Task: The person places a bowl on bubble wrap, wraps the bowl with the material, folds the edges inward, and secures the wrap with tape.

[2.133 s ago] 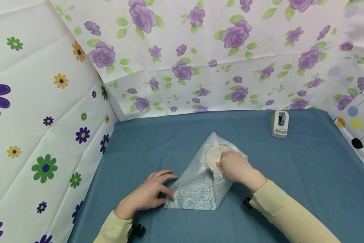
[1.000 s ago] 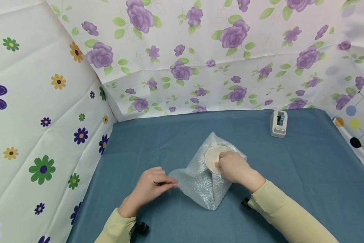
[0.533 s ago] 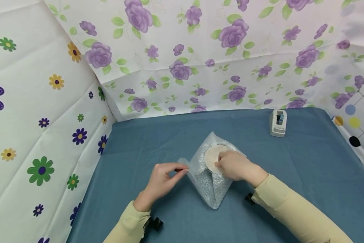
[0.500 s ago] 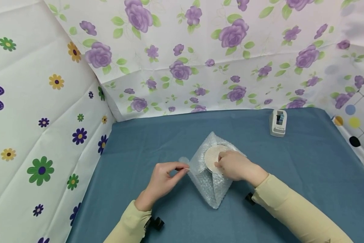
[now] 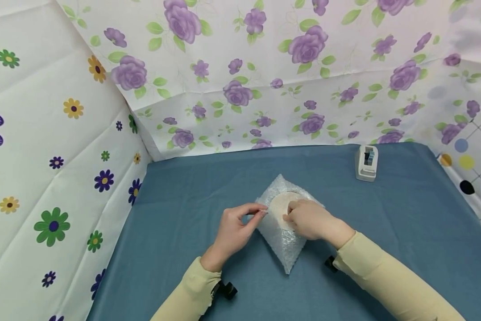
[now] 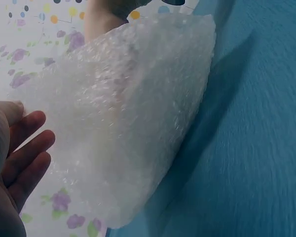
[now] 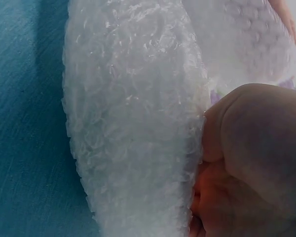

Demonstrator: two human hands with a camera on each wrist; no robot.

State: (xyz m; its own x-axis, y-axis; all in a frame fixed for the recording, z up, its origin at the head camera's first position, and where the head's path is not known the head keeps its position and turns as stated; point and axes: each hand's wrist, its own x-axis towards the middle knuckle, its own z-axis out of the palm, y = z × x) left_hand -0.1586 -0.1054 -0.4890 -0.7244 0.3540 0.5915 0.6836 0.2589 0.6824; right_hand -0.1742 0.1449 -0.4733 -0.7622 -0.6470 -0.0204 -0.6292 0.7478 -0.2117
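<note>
A sheet of bubble wrap (image 5: 286,249) lies partly folded around a round, pale beige, disc-like object (image 5: 279,205) on the blue cloth. Thumb and index finger of my left hand (image 5: 234,229) pinch one corner, lifted over the disc's left side; in the left wrist view the other fingers of that left hand (image 6: 24,153) are spread apart from the raised bubble wrap (image 6: 118,113). With curled fingers my right hand (image 5: 310,220) holds a folded part down on the disc. In the right wrist view, the right hand (image 7: 256,153) touches the bubble wrap's edge (image 7: 133,118); its fingertips are mostly hidden.
A white tape dispenser (image 5: 366,164) stands at the back right of the blue cloth (image 5: 192,187). Flower-printed sheets (image 5: 208,111) enclose the back and left side. Small black wrist cameras (image 5: 227,290) are strapped at both sleeves.
My left hand has gone from resting at the bubble wrap's left corner to pinching it, and has carried that corner up and right over the disc. The right hand has stayed nearly still.
</note>
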